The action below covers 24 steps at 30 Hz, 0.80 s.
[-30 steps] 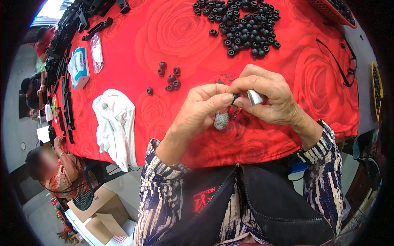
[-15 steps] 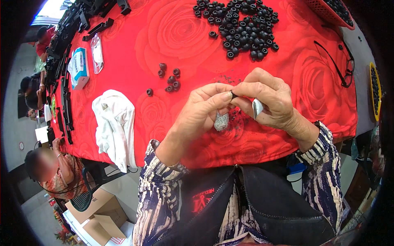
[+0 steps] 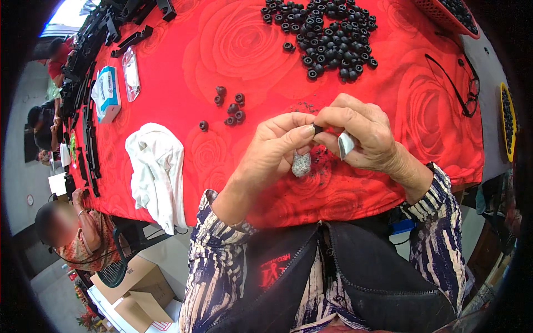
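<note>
Above the near part of the red cloth, my left hand is closed, thumb and forefinger pinching a small black part, most of it hidden by fingertips. A grey speckled piece shows below those fingers; whether it is held or worn on a finger I cannot make out. My right hand is closed too, its fingertips meeting the same black part. From its curled fingers sticks out a flat, pale, shiny piece, the rest covered by the palm. Black crumbs lie on the cloth beneath both hands.
Several black round caps lie left of my hands, with a large heap beyond. A white cloth, tissue pack, eyeglasses, red basket and yellow tray surround them. People sit along the left side.
The pale shiny piece in my right hand has tilted and shifted slightly left. Both hands keep their pinch on the black part, almost in place.
</note>
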Each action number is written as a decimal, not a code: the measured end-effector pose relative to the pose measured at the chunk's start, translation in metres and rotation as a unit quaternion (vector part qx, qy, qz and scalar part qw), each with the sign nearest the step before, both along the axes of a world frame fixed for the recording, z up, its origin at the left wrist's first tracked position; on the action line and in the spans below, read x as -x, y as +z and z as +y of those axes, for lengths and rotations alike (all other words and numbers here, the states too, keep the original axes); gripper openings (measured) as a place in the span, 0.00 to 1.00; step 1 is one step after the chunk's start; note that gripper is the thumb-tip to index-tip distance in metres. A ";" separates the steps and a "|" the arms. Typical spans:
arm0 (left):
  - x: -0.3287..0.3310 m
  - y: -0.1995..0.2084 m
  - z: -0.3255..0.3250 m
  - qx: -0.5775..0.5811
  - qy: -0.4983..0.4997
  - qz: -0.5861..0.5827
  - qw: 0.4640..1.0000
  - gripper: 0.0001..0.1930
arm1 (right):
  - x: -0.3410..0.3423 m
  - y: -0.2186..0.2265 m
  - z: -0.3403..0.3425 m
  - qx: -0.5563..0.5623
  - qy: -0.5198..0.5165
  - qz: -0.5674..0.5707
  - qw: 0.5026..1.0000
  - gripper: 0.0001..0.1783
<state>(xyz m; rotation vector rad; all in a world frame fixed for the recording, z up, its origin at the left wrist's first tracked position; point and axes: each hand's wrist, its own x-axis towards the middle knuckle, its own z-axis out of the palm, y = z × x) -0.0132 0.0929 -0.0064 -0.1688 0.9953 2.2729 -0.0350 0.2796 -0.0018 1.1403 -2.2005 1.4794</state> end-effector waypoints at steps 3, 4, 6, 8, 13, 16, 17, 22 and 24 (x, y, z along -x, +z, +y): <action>0.000 -0.001 -0.002 -0.005 -0.005 0.002 1.000 0.10 | 0.001 0.002 0.000 -0.017 0.007 -0.009 1.000 0.15; 0.000 -0.001 -0.002 -0.009 -0.006 0.004 1.000 0.10 | 0.002 0.002 0.000 -0.017 0.007 -0.009 1.000 0.15; 0.001 0.000 -0.001 -0.004 -0.013 -0.003 1.000 0.10 | 0.002 0.001 0.001 -0.004 0.030 -0.031 0.999 0.14; 0.001 0.000 -0.001 0.003 -0.018 -0.010 1.000 0.10 | 0.002 0.003 0.003 -0.012 0.030 -0.027 0.999 0.14; 0.001 -0.003 -0.005 -0.004 -0.042 0.010 0.999 0.12 | 0.001 0.004 0.001 -0.010 0.040 -0.028 0.999 0.13; 0.001 -0.003 -0.005 -0.005 -0.040 0.006 0.999 0.12 | 0.001 0.005 0.002 -0.015 0.037 -0.025 0.999 0.13; 0.001 -0.002 -0.006 -0.005 -0.040 0.005 0.999 0.12 | 0.001 0.005 0.002 -0.019 0.031 -0.010 0.999 0.13; 0.000 0.003 -0.002 -0.004 -0.039 -0.010 0.999 0.11 | -0.001 0.003 0.001 -0.024 0.011 0.062 0.998 0.14; -0.001 -0.001 -0.002 -0.014 -0.013 -0.019 1.000 0.11 | -0.002 0.000 0.000 -0.010 -0.017 0.090 0.996 0.15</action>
